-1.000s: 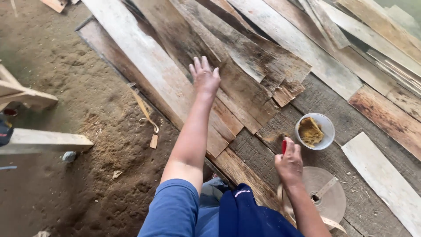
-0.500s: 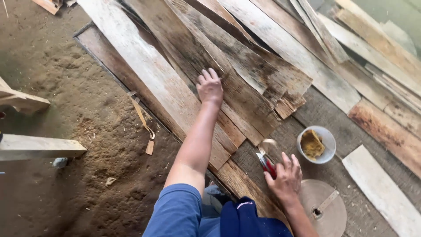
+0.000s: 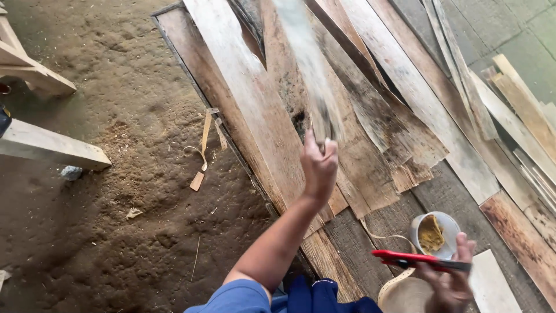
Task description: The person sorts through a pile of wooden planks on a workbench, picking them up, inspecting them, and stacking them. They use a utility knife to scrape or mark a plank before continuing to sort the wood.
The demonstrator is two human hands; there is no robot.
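Nearest to us, our right hand (image 3: 449, 278) is closed around a red-handled tool (image 3: 420, 259), which lies level across the fingers with its red end reaching out to the left of the grip; its far end is blurred, so we cannot tell what kind of tool it is. Just beyond that grip sits a small white cup (image 3: 433, 234) with yellowish-brown stuff inside, and just below it shows the edge of a round pale disc (image 3: 405, 294), with a thin curled wood strip (image 3: 383, 236) off to the left. Farther out, our left hand (image 3: 318, 165) is wrapped tight around the near end of a pale plank (image 3: 306, 69), which rises away from the grip, lifted and blurred above the other weathered boards (image 3: 370, 124) lying side by side beneath it. Well to the left of this grip, on the sawdust floor (image 3: 133, 150), lie small wood scraps (image 3: 204, 145) and light timber pieces (image 3: 49, 148).
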